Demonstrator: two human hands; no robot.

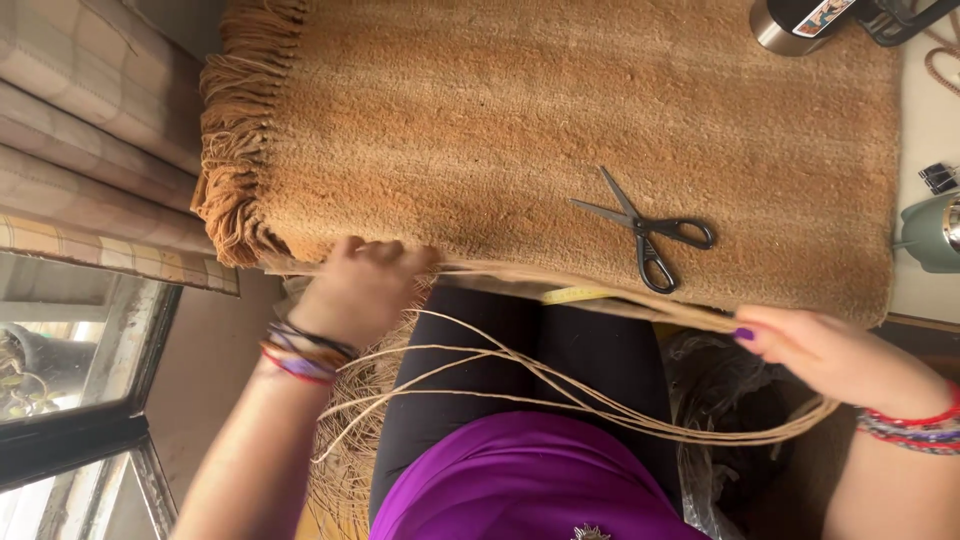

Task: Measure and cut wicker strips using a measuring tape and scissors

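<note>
Thin tan fibre strands [520,385] loop slackly between the gripping left hand [362,285] and pinching right hand [835,358].

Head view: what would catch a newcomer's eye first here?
A tan fringed woven mat fills the table, with black scissors lying on it. At its near edge, the left hand and right hand stretch a bundle of pale fibre strands above the lap.
</note>
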